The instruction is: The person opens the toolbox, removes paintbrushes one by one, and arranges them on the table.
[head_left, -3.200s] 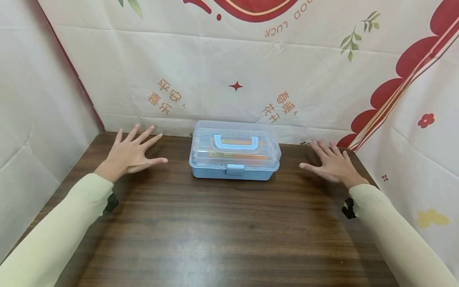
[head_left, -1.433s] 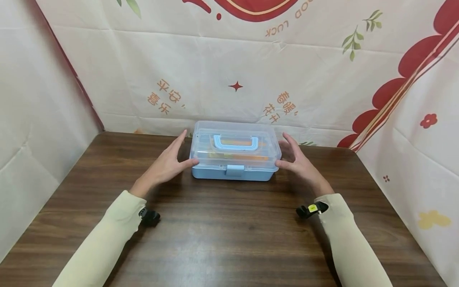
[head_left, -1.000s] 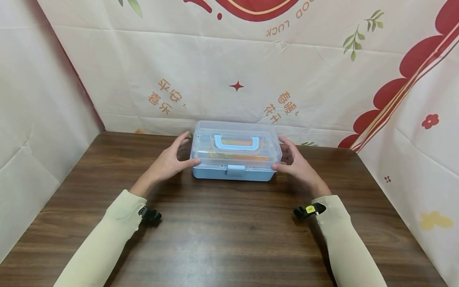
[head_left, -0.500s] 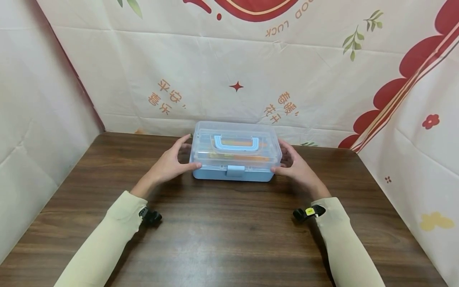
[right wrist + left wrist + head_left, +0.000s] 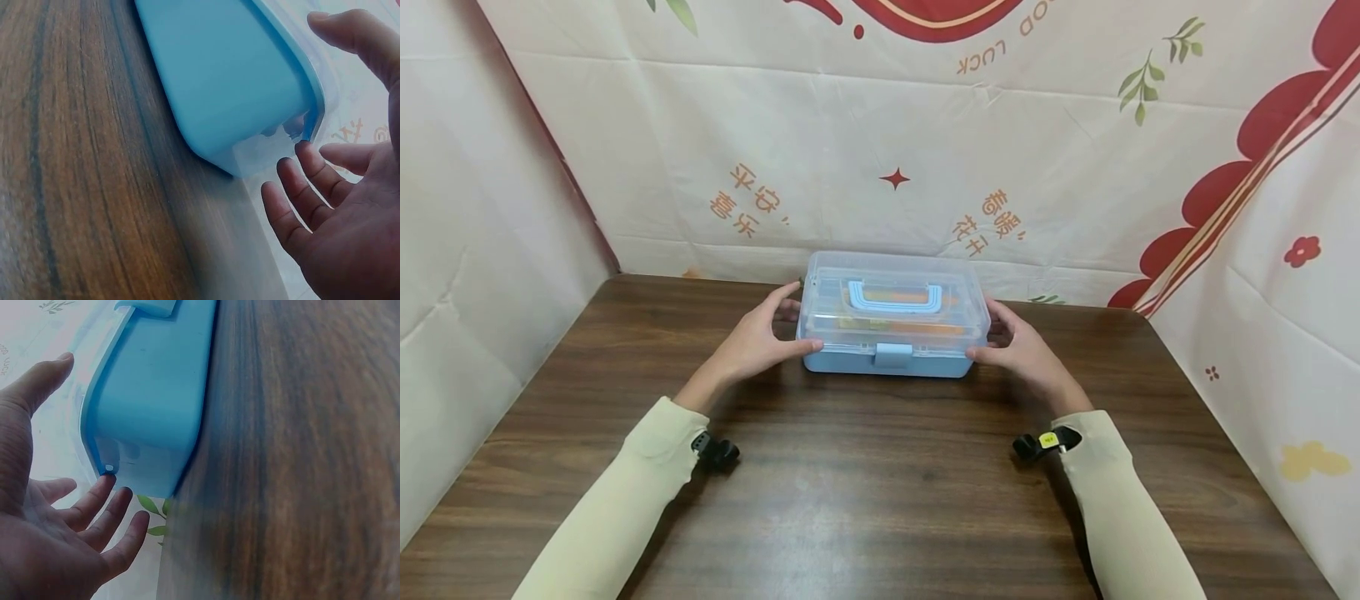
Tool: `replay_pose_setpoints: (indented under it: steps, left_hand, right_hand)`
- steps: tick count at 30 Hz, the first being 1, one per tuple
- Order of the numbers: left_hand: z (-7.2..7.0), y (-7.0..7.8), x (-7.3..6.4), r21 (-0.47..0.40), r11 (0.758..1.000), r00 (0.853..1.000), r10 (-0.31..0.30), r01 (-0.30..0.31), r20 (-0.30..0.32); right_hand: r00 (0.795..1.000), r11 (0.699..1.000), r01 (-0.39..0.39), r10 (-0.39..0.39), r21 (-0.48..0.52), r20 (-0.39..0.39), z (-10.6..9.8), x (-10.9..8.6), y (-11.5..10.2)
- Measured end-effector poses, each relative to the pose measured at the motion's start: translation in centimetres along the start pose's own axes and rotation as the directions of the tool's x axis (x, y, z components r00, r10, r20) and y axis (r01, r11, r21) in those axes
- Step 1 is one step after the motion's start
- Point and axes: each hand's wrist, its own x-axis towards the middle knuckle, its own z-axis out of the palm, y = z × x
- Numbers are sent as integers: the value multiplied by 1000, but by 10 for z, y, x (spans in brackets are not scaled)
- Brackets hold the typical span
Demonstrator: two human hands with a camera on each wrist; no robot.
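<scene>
A plastic storage box (image 5: 850, 363) with a light blue base and a clear lid stands on the table near the back. The lid is down; its blue carry handle (image 5: 895, 305) lies on top, and a blue latch (image 5: 892, 356) sits at the front. Orange and yellow-green items show faintly through the lid. My left hand (image 5: 748, 342) holds the left end, thumb at the front corner, fingers along the side. At the right end, my right hand (image 5: 1026, 350) holds it likewise. Both wrist views show fingertips (image 5: 107, 481) touching the ends under the rim.
The dark wood table (image 5: 865, 492) stretches from the box towards me. Right behind the box hangs a white printed cloth (image 5: 850, 125), with more cloth along the left and right sides. Each wrist wears a black strap-mounted device (image 5: 715, 452).
From wide apart and spread flat, both hands have come inward to the box's ends and settled there, thumbs in front. The box stays in place; little differs over the last half second.
</scene>
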Motion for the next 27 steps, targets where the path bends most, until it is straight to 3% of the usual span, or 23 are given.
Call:
replay_pose_setpoints:
  steps: [10, 27]
  left_hand:
    - [-2, 2, 0, -2, 1000, 1000, -9, 9, -5]
    - [-10, -2, -2, -61, 998, 1000, -13, 14, 23]
  right_hand:
    - [999, 999, -38, 38, -16, -4, 0, -1, -3]
    - [999, 999, -29, 29, 15, 28, -3, -5, -4]
